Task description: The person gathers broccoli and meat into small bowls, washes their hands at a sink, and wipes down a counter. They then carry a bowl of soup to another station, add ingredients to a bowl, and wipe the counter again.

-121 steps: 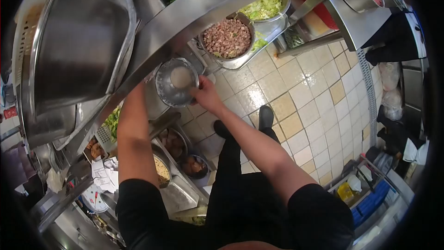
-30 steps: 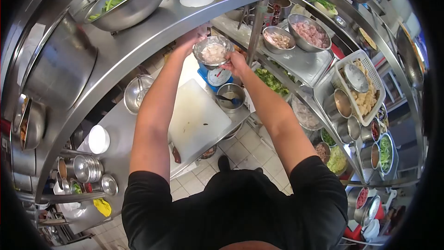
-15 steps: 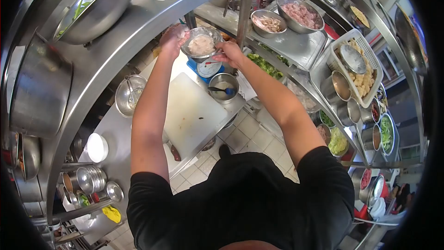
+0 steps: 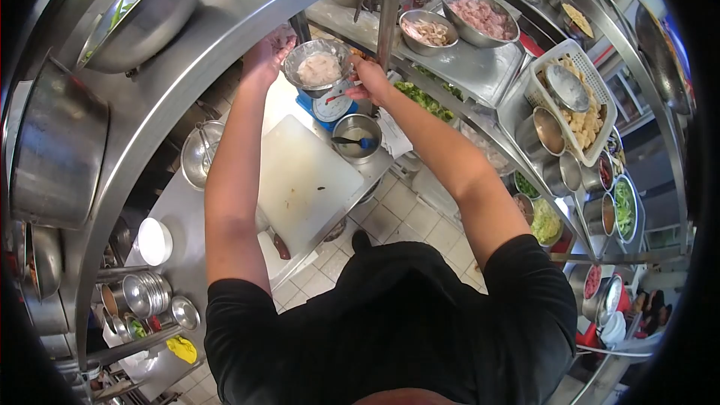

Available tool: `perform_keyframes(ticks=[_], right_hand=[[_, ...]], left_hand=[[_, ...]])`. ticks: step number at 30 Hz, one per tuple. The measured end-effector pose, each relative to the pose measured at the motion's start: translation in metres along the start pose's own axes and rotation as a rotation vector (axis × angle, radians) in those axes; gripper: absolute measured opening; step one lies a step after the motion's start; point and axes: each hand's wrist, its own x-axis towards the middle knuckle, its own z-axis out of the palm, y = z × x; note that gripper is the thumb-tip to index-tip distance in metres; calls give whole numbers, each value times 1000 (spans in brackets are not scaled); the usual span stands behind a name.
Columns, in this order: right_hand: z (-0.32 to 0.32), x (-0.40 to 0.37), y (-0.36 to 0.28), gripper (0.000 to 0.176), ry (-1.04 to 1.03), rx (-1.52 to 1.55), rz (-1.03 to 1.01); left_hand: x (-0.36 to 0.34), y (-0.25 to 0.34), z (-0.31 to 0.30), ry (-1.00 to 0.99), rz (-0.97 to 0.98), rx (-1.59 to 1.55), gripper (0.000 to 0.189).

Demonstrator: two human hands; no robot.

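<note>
A metal bowl (image 4: pixel 287 75) with a clear plastic liner holds pale, minced-looking food (image 4: pixel 319 69). Just under and in front of it is a blue scale (image 4: pixel 330 107) with a round white dial. My right hand (image 4: pixel 367 81) grips the bowl's right rim, thumb and fingers apart around the edge. Left of the bowl, close to its rim, my left hand (image 4: pixel 268 56) is curled; something pale and glossy shows at its fingers, too blurred to name. A metal pot (image 4: pixel 373 151) with a blue-headed brush (image 4: pixel 364 142) stands near the scale, beside a white cutting board (image 4: pixel 300 180).
A metal shelf edge (image 4: pixel 187 52) arches over the work area. A shelf post (image 4: pixel 390 19) rises behind my right hand. Bowls of raw meat (image 4: pixel 480 19) and sliced food (image 4: pixel 429 32) stand at the upper right. A wire strainer bowl (image 4: pixel 196 165) and a knife handle (image 4: pixel 281 246) lie leftward.
My left hand has drawn slightly left and up from the bowl's rim. My right hand remains at the bowl's right side. The whole view has shifted a little.
</note>
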Motion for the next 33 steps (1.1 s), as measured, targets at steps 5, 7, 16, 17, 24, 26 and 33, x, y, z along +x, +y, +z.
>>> perform_keyframes(ticks=[5,7,16,17,24,26,33], right_hand=[[26,18,23,34,35,145,-75],[32,13,37,31,52,298,-165],[-162,-185,191,22,191,339,-55],[-187,-203,208,22,240,326,-22],[-317,-292,288,19,353,399,-15],[-339,-309,289,16,329,439,-55],[-355,-352,264,17,139,210,-67]], left_hand=[[-26,0,4,14,86,178,15],[-52,-10,15,32,107,307,18],[-207,-191,69,-112,19,508,4],[-232,-216,92,-96,8,549,5],[-326,-366,175,-717,246,1088,15],[-341,-376,191,-866,201,1096,19],[-389,-346,219,-952,318,1452,57]])
